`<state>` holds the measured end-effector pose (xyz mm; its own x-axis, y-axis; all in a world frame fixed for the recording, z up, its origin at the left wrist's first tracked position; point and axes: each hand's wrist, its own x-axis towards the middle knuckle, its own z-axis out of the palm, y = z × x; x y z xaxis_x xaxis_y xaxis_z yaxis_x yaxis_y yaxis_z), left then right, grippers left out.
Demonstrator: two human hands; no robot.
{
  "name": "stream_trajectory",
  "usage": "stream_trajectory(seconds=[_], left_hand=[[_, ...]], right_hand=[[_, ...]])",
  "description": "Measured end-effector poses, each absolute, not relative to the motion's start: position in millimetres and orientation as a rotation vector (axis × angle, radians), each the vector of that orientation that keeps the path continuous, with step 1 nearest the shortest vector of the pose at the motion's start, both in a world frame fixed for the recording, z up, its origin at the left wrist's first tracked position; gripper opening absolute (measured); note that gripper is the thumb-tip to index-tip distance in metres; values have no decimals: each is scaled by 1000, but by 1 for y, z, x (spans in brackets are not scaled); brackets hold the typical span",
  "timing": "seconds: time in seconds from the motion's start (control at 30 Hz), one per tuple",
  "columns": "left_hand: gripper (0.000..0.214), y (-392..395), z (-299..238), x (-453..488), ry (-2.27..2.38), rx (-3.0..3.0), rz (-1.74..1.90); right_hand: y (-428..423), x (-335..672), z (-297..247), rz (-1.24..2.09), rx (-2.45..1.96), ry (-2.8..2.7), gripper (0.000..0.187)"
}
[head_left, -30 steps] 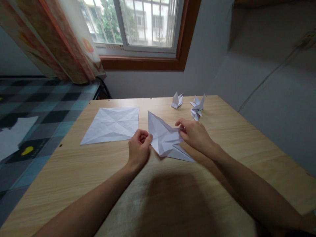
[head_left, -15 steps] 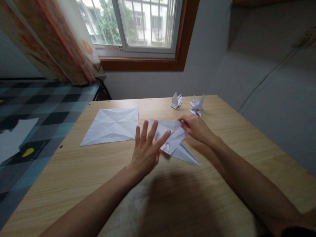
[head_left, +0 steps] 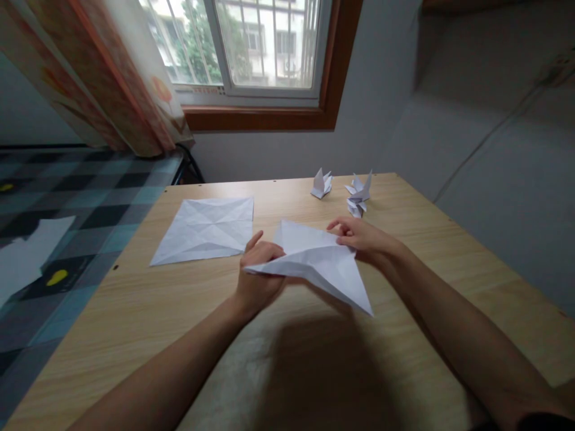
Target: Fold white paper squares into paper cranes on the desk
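A partly unfolded sheet of white paper (head_left: 321,257) lies between my two hands over the middle of the table, its long points spreading to the left and toward me. My left hand (head_left: 263,272) is closed on its left side; one fingertip sticks up and the paper covers part of the fingers. At the paper's right edge, my right hand (head_left: 359,234) pinches it between thumb and curled fingers. Left of them a creased square of white paper (head_left: 209,227) lies flat.
Two folded paper figures (head_left: 321,184) (head_left: 358,190) stand near the back edge of the light wooden table (head_left: 202,335). On the left, a checked cloth (head_left: 103,179) carries torn white paper (head_left: 31,254). A window (head_left: 269,48) and curtain (head_left: 103,78) are behind.
My left hand went from spread fingers above the paper to gripping its left side. The paper has opened wider, with a flap now stretching left. My right hand has shifted slightly right and nearer.
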<state>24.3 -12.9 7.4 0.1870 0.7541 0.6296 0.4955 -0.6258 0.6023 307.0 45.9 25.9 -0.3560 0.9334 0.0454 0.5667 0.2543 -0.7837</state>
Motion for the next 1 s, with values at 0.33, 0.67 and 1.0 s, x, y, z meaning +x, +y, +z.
stream_trajectory(seconds=[0.33,0.67,1.0], left_hand=[[14,-13,27,36,1530,1308,1709],[31,27,60,-1,1599,1340,1596],[55,68,114,-91,2452,1990,957]], right_hand=[[20,298,84,1426,-904,-2092,43],[39,245,51,1196,-971,-1327,27],[114,129,22,853,-1426,-1561,11]])
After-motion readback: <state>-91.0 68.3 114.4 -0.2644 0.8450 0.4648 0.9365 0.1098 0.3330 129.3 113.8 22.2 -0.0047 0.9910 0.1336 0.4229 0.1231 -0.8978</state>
